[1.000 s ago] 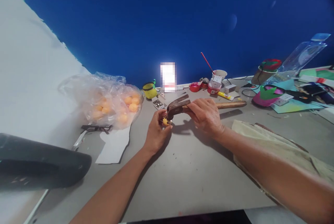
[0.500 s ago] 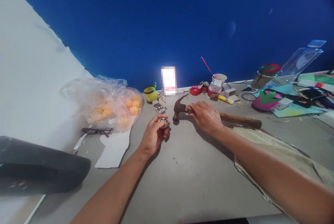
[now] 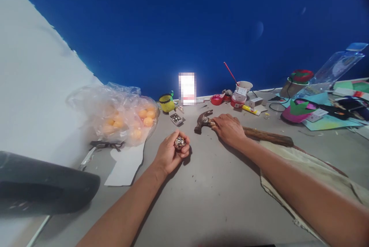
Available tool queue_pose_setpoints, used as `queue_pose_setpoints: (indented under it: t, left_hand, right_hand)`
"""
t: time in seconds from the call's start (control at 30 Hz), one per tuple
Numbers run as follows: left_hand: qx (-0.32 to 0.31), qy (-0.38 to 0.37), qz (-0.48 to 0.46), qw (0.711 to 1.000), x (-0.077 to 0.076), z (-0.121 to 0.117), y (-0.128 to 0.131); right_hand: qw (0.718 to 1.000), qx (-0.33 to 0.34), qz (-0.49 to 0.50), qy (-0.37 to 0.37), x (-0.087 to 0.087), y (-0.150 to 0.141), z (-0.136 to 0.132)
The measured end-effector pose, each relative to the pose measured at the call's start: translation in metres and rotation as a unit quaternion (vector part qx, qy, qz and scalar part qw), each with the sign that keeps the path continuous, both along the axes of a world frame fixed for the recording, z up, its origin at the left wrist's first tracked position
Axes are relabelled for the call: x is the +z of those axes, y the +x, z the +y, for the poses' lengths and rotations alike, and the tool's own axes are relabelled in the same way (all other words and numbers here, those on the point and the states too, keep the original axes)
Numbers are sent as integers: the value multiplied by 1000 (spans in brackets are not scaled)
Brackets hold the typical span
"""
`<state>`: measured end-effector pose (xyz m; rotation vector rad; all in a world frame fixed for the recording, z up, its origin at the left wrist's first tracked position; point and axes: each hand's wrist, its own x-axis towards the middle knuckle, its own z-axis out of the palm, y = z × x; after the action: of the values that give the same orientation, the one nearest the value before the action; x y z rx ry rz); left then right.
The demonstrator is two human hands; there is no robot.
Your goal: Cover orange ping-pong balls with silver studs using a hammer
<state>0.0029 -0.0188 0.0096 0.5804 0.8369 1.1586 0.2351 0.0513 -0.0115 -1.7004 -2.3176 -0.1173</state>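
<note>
My left hand (image 3: pixel 170 151) is closed around a small ball studded with shiny metal dots (image 3: pixel 180 143); the studded side faces up, and the fingers hide the rest. To its right, a claw hammer (image 3: pixel 268 136) with a rusty head and wooden handle lies on its side on the grey table. My right hand (image 3: pixel 229 130) rests over the handle close to the head, fingers curled round it. Just beyond my left hand sits a small open box (image 3: pixel 176 118) holding small shiny metal pieces.
Orange balls fill a clear plastic bag (image 3: pixel 127 112) at left, beside glasses (image 3: pixel 106 145) and white paper (image 3: pixel 125 166). Along the wall stand a yellow-green cup (image 3: pixel 166 103), a white cup (image 3: pixel 245 85) and a glue tube (image 3: pixel 250 110). A cloth (image 3: pixel 284 162) lies under my right forearm.
The hammer has tipped from head-down onto its side, my right hand still on it. My left hand has turned the ball, showing more of its studded surface, and moved slightly nearer me.
</note>
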Motion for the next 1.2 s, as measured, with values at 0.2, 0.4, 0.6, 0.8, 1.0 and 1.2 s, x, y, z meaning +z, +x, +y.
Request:
queue_pose_setpoints:
  t: [0.2,0.4,0.6,0.8,1.0,1.2]
  left_hand:
    - [25,-47,-23,998,4,2,-1]
    - [-9,-41,-47,998,13,-3,-4]
    - [20,-45,-68,996,11,-2,1]
    - [9,-70,-80,994,4,3,-1]
    - [-23,-73,-79,994,0,5,-3]
    - [-30,-89,-85,992,6,3,-3]
  right_hand:
    - [996,14,63,63,2,-2,-5]
    - [983,82,123,106,6,-5,-13]
    - [974,119,166,99,5,-6,-13]
    - [962,155,196,111,7,-9,-17]
    - [958,168,199,117,7,-11,-17]
    - [954,183,204,120,6,-10,-16]
